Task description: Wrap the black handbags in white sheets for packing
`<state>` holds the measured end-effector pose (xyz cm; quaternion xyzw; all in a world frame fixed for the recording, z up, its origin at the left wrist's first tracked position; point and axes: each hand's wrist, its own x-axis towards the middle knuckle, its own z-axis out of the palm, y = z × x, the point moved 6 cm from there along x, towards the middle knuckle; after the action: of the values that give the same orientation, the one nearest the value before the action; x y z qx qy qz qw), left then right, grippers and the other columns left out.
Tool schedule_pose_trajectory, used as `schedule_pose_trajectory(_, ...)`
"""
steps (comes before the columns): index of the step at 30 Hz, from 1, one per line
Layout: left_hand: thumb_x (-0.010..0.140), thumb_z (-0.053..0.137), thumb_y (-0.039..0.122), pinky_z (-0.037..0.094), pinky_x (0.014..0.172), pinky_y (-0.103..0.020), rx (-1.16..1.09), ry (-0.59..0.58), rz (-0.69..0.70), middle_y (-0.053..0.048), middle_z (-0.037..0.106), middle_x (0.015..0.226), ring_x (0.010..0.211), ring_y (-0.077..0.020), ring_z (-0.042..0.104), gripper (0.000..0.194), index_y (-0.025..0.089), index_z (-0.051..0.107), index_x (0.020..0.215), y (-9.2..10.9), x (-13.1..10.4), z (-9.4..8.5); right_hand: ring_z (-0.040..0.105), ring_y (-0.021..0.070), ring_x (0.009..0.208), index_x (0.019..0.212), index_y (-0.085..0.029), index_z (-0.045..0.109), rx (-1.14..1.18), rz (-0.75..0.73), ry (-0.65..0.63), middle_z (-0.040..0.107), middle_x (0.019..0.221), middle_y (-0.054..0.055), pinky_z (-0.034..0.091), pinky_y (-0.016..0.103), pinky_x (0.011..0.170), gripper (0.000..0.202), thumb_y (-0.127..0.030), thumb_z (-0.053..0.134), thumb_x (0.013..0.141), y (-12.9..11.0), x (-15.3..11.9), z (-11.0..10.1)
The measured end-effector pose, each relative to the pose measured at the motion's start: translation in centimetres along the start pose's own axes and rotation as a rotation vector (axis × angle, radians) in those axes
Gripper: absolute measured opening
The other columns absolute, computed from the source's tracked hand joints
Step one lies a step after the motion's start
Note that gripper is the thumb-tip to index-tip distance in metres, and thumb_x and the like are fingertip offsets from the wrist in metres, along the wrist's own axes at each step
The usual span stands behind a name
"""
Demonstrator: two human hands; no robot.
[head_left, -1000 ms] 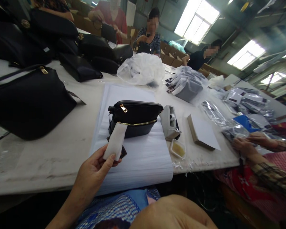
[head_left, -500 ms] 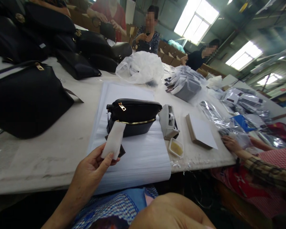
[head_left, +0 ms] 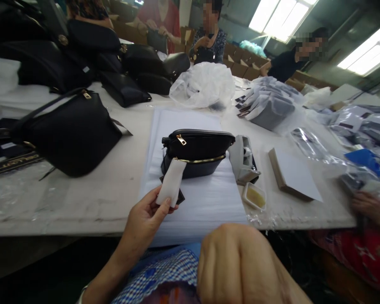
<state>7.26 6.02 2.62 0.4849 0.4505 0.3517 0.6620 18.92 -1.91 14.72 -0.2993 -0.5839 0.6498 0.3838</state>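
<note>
A small black bag (head_left: 199, 147) with gold zippers stands on a stack of white sheets (head_left: 190, 118). My left hand (head_left: 148, 215) pinches a strip of white tissue (head_left: 172, 181) whose upper end reaches the bag's lower zipper. Behind the strip a dark tag (head_left: 181, 196) partly shows. Close to the camera, my right hand (head_left: 240, 261) has its knuckles raised and fingers curled under; whether they hold anything is hidden. It is apart from the bag.
Right of the bag are a grey dispenser (head_left: 242, 160), a small dish (head_left: 255, 196) and a stack of white cards (head_left: 293, 175). A larger black bag (head_left: 72, 135) lies left. Wrapped bags (head_left: 269, 105) and clear plastic (head_left: 205, 86) lie behind. A person's hand (head_left: 370, 207) is at far right.
The view has turned left, so the table items appear further right. My right hand has come up higher into view. My left hand still holds the white strip against the bag.
</note>
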Motion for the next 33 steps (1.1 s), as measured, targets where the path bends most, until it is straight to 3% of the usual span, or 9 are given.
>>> schedule_pose_trajectory(2, 0.083, 0.069, 0.048, 0.059, 0.078, -0.030, 0.003, 0.005, 0.011, -0.008, 0.075, 0.099, 0.082, -0.0218, 0.073, 0.058, 0.013, 0.058, 0.128, 0.1, -0.1, 0.0, 0.050, 0.0104, 0.044, 0.066, -0.027, 0.068, -0.130, -0.002, 0.174, 0.053, 0.049, -0.002, 0.044, 0.019, 0.044, 0.045, -0.056, 0.049, 0.095, -0.7, 0.1, -1.8)
schedule_pose_trajectory(5, 0.085, 0.067, 0.045, 0.058, 0.077, -0.028, 0.012, -0.013, 0.035, -0.006, 0.075, 0.096, 0.082, -0.0206, 0.072, 0.053, 0.014, 0.059, 0.127, 0.4, -0.2, 0.1, 0.056, 0.0110, 0.052, 0.071, -0.023, 0.073, -0.293, -0.012, 0.381, 0.063, 0.058, -0.001, 0.046, 0.021, 0.052, 0.031, -0.045, 0.063, 0.091, -0.1, 1.3, -3.9)
schedule_pose_trajectory(10, 0.088, 0.064, 0.040, 0.057, 0.078, -0.027, -0.003, -0.037, 0.063, -0.006, 0.074, 0.102, 0.085, -0.0193, 0.072, 0.047, 0.016, 0.059, 0.128, 0.3, -0.2, 0.2, 0.061, 0.0123, 0.056, 0.076, -0.018, 0.074, -0.464, 0.178, 0.596, 0.071, 0.067, 0.002, 0.045, 0.020, 0.052, 0.024, -0.036, 0.065, 0.089, 5.7, 3.6, -7.0)
schedule_pose_trajectory(13, 0.089, 0.064, 0.037, 0.056, 0.078, -0.026, 0.012, -0.028, 0.067, -0.006, 0.074, 0.102, 0.084, -0.0188, 0.071, 0.046, 0.015, 0.059, 0.128, 0.1, -0.2, 0.0, 0.061, 0.0128, 0.054, 0.073, -0.018, 0.074, -0.549, 0.264, 0.616, 0.070, 0.063, 0.002, 0.044, 0.021, 0.050, 0.027, -0.037, 0.065, 0.089, 7.6, 3.9, -7.9)
schedule_pose_trajectory(17, 0.088, 0.064, 0.036, 0.057, 0.077, -0.027, -0.007, -0.030, 0.048, -0.007, 0.074, 0.103, 0.082, -0.0192, 0.072, 0.045, 0.015, 0.059, 0.127, 0.2, -0.3, -0.1, 0.061, 0.0130, 0.053, 0.069, -0.020, 0.074, -0.621, 0.299, 0.584, 0.071, 0.064, 0.001, 0.045, 0.022, 0.051, 0.027, -0.036, 0.064, 0.088, 7.0, 4.0, -7.9)
schedule_pose_trajectory(23, 0.087, 0.065, 0.038, 0.057, 0.076, -0.026, -0.016, -0.032, 0.039, -0.007, 0.074, 0.104, 0.080, -0.0185, 0.072, 0.044, 0.016, 0.060, 0.126, 0.3, -0.4, -0.1, 0.060, 0.0131, 0.052, 0.068, -0.018, 0.074, -0.471, 0.375, 0.547, 0.070, 0.063, 0.002, 0.045, 0.021, 0.049, 0.031, -0.044, 0.068, 0.085, 7.9, 3.8, -8.5)
schedule_pose_trajectory(33, 0.088, 0.066, 0.039, 0.056, 0.076, -0.027, -0.018, -0.051, 0.027, -0.008, 0.073, 0.103, 0.080, -0.0190, 0.071, 0.046, 0.015, 0.061, 0.126, 0.2, -0.2, -0.1, 0.064, 0.0168, 0.057, 0.068, -0.018, 0.074, -0.441, 0.322, 0.617, 0.071, 0.064, 0.005, 0.045, 0.023, 0.048, 0.035, -0.050, 0.070, 0.080, 8.9, 3.5, -8.8)
